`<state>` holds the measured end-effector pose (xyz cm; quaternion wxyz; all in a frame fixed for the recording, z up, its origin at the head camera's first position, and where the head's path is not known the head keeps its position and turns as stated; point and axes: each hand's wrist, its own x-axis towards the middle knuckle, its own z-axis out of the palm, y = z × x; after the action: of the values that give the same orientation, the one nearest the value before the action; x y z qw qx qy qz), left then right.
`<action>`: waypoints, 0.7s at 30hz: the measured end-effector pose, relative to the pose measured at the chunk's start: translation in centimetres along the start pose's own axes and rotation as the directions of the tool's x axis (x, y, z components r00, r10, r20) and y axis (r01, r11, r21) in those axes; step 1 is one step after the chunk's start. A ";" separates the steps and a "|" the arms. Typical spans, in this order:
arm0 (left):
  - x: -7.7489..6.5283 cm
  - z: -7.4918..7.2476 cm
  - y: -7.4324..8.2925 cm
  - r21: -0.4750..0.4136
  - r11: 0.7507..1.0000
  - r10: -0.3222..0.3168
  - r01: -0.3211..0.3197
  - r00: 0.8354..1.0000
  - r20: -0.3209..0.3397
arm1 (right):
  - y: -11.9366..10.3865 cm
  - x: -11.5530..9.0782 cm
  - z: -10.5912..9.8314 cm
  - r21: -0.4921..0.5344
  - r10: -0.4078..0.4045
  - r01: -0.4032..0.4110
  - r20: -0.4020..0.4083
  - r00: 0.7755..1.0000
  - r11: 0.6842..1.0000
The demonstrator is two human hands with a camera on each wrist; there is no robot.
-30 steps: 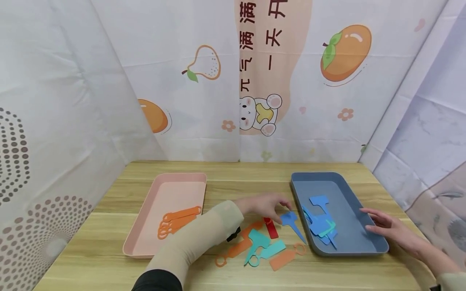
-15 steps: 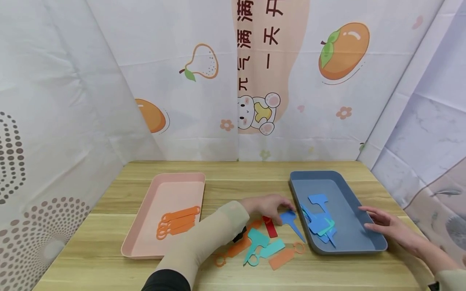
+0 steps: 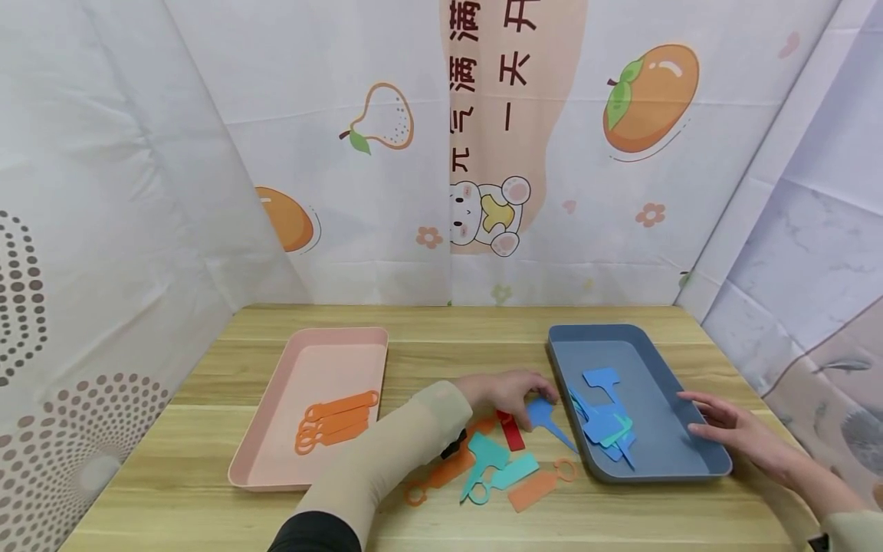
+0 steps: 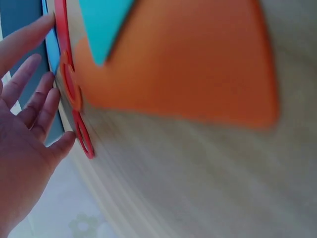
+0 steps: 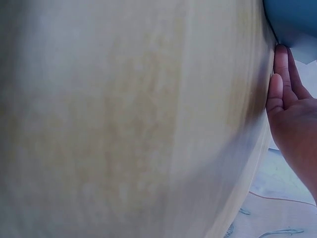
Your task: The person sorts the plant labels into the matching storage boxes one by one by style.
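My left hand (image 3: 512, 395) reaches over the table with its fingers spread. Its fingertips touch a blue T-shaped plant label (image 3: 541, 412) lying flat beside the blue-grey tray (image 3: 624, 331). Close under that hand lies a red tag with a ring end (image 3: 511, 433). In the left wrist view the fingers (image 4: 43, 101) are extended, and the blue label (image 4: 52, 47) shows only in part. My right hand (image 3: 738, 433) rests against the outer right side of the tray, fingers fairly straight; the right wrist view shows its fingertips (image 5: 281, 62) at the tray's wall.
Several orange tags (image 3: 338, 418) lie in the pink tray (image 3: 338, 334) at left. Between the trays are teal labels (image 3: 488, 452) and orange ring tags (image 3: 533, 491). Blue labels (image 3: 607, 422) and a teal one (image 3: 618, 433) lie in the blue-grey tray. A printed curtain (image 3: 386, 230) hangs behind.
My left hand has moved slightly right and down onto the blue label, which has shifted a little to the left. My right hand stays at the tray's side.
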<state>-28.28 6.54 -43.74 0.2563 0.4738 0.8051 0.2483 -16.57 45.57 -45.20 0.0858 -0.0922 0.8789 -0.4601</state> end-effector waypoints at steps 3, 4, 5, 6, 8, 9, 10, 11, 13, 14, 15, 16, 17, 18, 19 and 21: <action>-0.1 -0.2 -0.1 0.001 1.000 -0.014 0.014 1.000 -0.003 | 0.0 0.0 0.0 0.004 -0.002 0.002 0.005 1.000 1.000; -0.1 -0.2 -0.2 -0.003 1.000 -0.012 0.012 1.000 0.001 | -0.1 0.1 0.0 0.006 -0.003 0.003 0.005 1.000 1.000; -0.1 -0.2 -0.2 -0.007 1.000 -0.009 0.009 1.000 0.005 | -0.1 0.1 0.0 0.008 -0.003 0.003 0.006 1.000 1.000; -0.2 -0.2 -0.2 0.000 1.000 -0.009 0.009 1.000 0.009 | -0.1 0.1 0.0 0.010 -0.003 0.003 0.007 1.000 1.000; -0.2 -0.3 -0.1 0.013 1.000 -0.017 0.017 1.000 0.011 | -0.1 0.1 0.0 0.014 -0.009 0.009 0.006 1.000 1.000; -0.3 -0.3 -0.1 0.022 1.000 -0.022 0.022 1.000 0.010 | -0.1 0.1 0.0 0.017 -0.011 0.011 0.004 1.000 1.000; -0.3 -0.3 0.0 0.036 0.999 -0.028 0.027 1.000 0.009 | -0.1 0.1 0.0 0.019 -0.013 0.013 0.004 1.000 1.000; -0.4 -0.3 0.1 0.045 0.998 -0.035 0.034 0.999 0.007 | -0.1 0.1 0.0 0.021 -0.015 0.015 0.002 1.000 1.000; -0.5 -0.3 0.2 0.054 0.998 -0.043 0.043 0.999 0.001 | -0.1 0.1 0.0 0.024 -0.020 0.020 0.001 1.000 1.000; -0.5 -0.3 0.2 0.058 0.997 -0.045 0.045 0.999 -0.002 | -0.1 0.1 0.0 0.023 -0.022 0.022 0.000 1.000 0.999; -0.6 -0.3 0.3 0.051 0.998 -0.045 0.045 0.999 -0.006 | -0.1 0.1 0.1 0.025 -0.023 0.023 0.000 1.000 0.999; -0.6 -0.3 0.3 0.051 0.998 -0.042 0.042 0.999 -0.009 | -0.1 0.0 0.1 0.026 -0.025 0.025 0.000 1.000 0.999; -0.7 -0.3 0.3 0.047 0.998 -0.037 0.038 0.999 -0.013 | -0.1 0.0 0.1 0.026 -0.027 0.027 -0.002 1.000 0.999; -0.7 -0.2 0.3 0.036 0.999 -0.031 0.032 0.999 -0.017 | -0.1 0.0 0.1 0.025 -0.027 0.027 -0.002 1.000 0.999; -0.7 -0.2 0.3 0.030 0.999 -0.027 0.027 0.999 -0.022 | -0.1 0.0 0.1 0.025 -0.027 0.027 -0.003 1.000 0.999; -0.8 -0.2 0.2 0.010 1.000 -0.018 0.018 0.999 -0.031 | -0.1 0.0 0.2 0.022 -0.026 0.026 -0.007 1.000 0.999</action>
<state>-28.00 5.92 -43.29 0.2439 0.4640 0.8143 0.2492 -16.50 45.39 -45.20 0.0780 -0.1009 0.8727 -0.4713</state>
